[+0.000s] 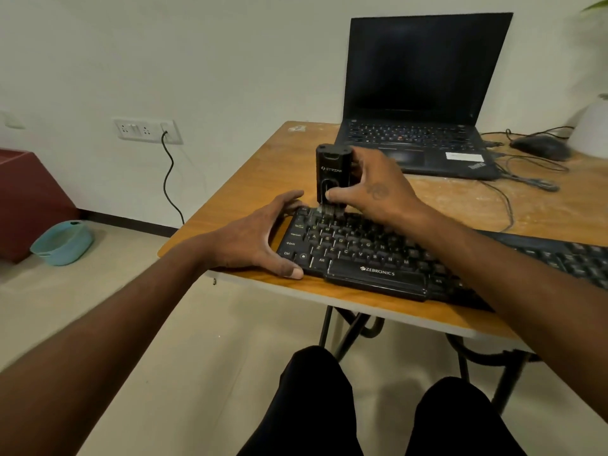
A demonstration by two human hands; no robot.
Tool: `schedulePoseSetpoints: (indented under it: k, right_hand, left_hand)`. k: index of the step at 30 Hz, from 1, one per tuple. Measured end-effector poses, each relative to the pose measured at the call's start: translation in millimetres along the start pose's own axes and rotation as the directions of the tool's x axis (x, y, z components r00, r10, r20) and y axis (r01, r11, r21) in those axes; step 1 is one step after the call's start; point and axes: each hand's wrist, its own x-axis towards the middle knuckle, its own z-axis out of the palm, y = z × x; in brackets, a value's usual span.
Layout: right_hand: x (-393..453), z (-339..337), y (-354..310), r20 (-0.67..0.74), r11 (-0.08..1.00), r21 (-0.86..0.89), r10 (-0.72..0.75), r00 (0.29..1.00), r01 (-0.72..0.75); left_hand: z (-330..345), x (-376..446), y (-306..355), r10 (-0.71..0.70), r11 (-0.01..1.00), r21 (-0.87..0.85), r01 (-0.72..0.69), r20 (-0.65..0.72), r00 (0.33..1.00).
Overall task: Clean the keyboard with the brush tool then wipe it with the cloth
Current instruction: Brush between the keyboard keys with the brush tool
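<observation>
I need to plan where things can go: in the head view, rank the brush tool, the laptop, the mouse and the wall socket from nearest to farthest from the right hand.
From the right hand:
1. Brush tool: held in it, upright over the keyboard's top-left keys.
2. Laptop: just behind the hand, open, screen dark.
3. Mouse: farther right, beside the laptop.
4. Wall socket: off the table, on the wall far left.

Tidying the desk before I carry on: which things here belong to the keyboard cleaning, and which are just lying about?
In use: keyboard, brush tool gripped by the right hand, left hand steadying the keyboard's end.
Lying about: laptop, mouse, cables, blue basin on the floor.
</observation>
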Motion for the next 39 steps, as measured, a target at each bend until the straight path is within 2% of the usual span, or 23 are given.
schedulePoseSetpoints:
  k: [3, 8, 14, 17, 20, 24, 27, 33, 36, 39]
  right_hand:
    - [-20, 3, -16, 0.047, 0.999, 0.036, -0.030, 0.998, 0.029]
    - [-69, 11, -41, 0.170, 0.977, 0.143, -0.184, 0.968, 0.161]
    - [-23, -1, -7, 0.028, 0.998, -0.012, -0.057, 0.998, 0.057]
    - [-5, -5, 2, 0.003, 0.999, -0.051, -0.006, 1.000, 0.006]
    - [-24, -1, -15, 0.066, 1.000, 0.004, -0.030, 0.997, 0.030]
    - [-66, 6, -41, 0.220, 0.977, 0.154, -0.180, 0.959, 0.148]
    - [-52, 9, -40, 0.188, 0.981, 0.110, -0.177, 0.966, 0.158]
    - [9, 10, -10, 0.050, 0.998, -0.046, -0.027, 0.998, 0.029]
    - [7, 16, -17, 0.072, 0.999, -0.004, -0.054, 0.996, 0.054]
    - [-11, 26, -29, 0.167, 0.990, 0.058, -0.138, 0.976, 0.130]
  left_hand:
    - [0, 0, 0, 0.001, 1.000, -0.009, -0.001, 0.008, 1.000]
    - [0, 1, 2, 0.020, 0.998, 0.053, -0.019, -0.023, 1.000]
    - [0, 0, 0, 0.011, 1.000, -0.022, -0.011, 0.007, 1.000]
    - [1, -1, 0, 0.009, 1.000, -0.025, -0.009, 0.004, 1.000]
    - [0, 0, 1, 0.004, 1.000, -0.030, -0.004, 0.004, 1.000]
    - [1, 1, 1, 0.023, 0.999, 0.023, -0.023, -0.010, 1.000]
    - [1, 1, 2, 0.009, 1.000, 0.014, -0.008, -0.018, 1.000]
    - [0, -2, 5, -0.015, 0.999, -0.046, 0.015, -0.005, 1.000]
    - [0, -1, 5, -0.011, 0.998, -0.057, 0.011, -0.004, 1.000]
    - [-1, -1, 6, -0.002, 0.999, -0.034, 0.002, -0.010, 1.000]
